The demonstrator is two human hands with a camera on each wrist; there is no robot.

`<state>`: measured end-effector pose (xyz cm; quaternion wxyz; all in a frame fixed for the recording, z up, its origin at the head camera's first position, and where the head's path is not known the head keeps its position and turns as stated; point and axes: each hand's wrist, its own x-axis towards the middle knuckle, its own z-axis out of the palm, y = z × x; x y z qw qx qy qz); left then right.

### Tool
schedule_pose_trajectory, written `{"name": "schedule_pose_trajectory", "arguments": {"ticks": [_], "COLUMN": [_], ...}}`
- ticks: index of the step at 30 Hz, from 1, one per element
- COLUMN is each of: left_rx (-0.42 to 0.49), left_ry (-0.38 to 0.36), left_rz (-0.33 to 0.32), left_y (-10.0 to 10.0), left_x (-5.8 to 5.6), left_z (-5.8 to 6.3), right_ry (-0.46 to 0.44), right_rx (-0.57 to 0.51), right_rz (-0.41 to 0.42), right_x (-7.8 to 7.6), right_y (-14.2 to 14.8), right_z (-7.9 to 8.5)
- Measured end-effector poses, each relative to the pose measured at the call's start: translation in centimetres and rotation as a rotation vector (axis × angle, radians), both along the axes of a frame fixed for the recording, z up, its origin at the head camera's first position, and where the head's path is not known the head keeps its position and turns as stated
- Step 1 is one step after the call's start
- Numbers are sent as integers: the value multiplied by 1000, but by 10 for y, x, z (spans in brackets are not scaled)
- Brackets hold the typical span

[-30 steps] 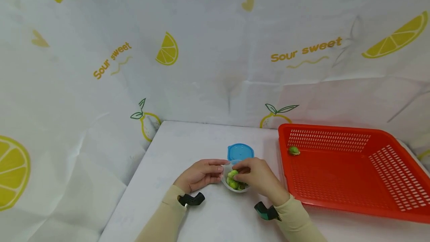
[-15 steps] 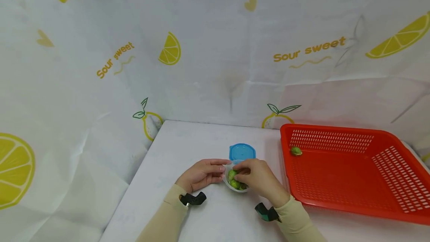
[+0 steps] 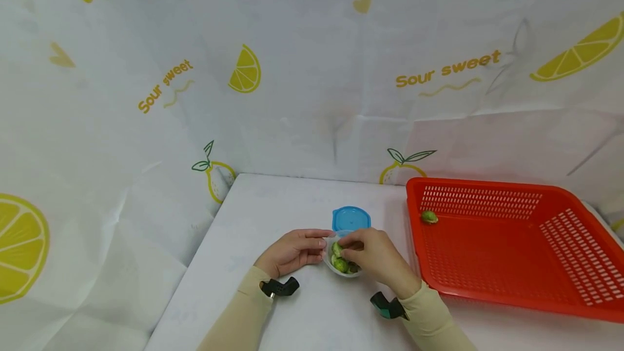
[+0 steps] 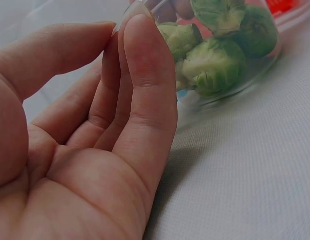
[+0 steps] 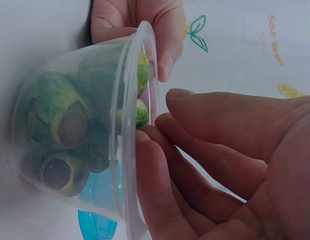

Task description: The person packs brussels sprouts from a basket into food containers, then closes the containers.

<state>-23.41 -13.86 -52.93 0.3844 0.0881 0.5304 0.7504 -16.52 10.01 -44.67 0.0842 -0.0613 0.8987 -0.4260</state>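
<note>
A clear plastic container point(image 5: 125, 165) of Brussels sprouts point(image 3: 341, 265) stands on the white table. My left hand point(image 3: 294, 253) holds its left side, thumb and fingertips at the rim. In the left wrist view, those fingers point(image 4: 147, 75) curve up beside the clear wall, near several sprouts point(image 4: 213, 67). From the right, my right hand point(image 3: 377, 256) reaches over the container, fingers loosely bent and fingertips at the rim. A sprout point(image 5: 141, 113) shows just inside the rim by these fingertips, with nothing visible between thumb and forefinger. The right hand hides part of the contents in the head view.
A blue lid point(image 3: 351, 218) lies right behind the container. To the right stands a large red plastic basket point(image 3: 502, 264) with one sprout point(image 3: 429, 216) at its back left. A lemon-printed white cloth point(image 3: 312, 69) hangs behind the table point(image 3: 273, 205).
The sprout at the right fingertips has shifted slightly and sits among the others in the container. Both hands stay nearly in place. The head view has moved slightly.
</note>
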Motion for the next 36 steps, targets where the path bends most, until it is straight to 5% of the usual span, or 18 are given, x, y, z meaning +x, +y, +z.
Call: {"name": "schedule_pose_trajectory", "arguments": {"ticks": [12, 22, 26, 36], "left_rx": [-12, -10, -6, 8], "left_ry": [-21, -28, -21, -35], "left_rz": [18, 40, 34, 24], "left_y": [0, -4, -3, 1], "left_x": [-1, 0, 1, 3], "left_z": [-2, -2, 1, 0], "right_ry": [70, 102, 71, -27], "right_rx": [28, 90, 133, 208], "right_rz": [20, 125, 111, 90], "right_x": [13, 7, -11, -48], "right_y": [18, 95, 138, 213], "right_z": [35, 83, 82, 49]}}
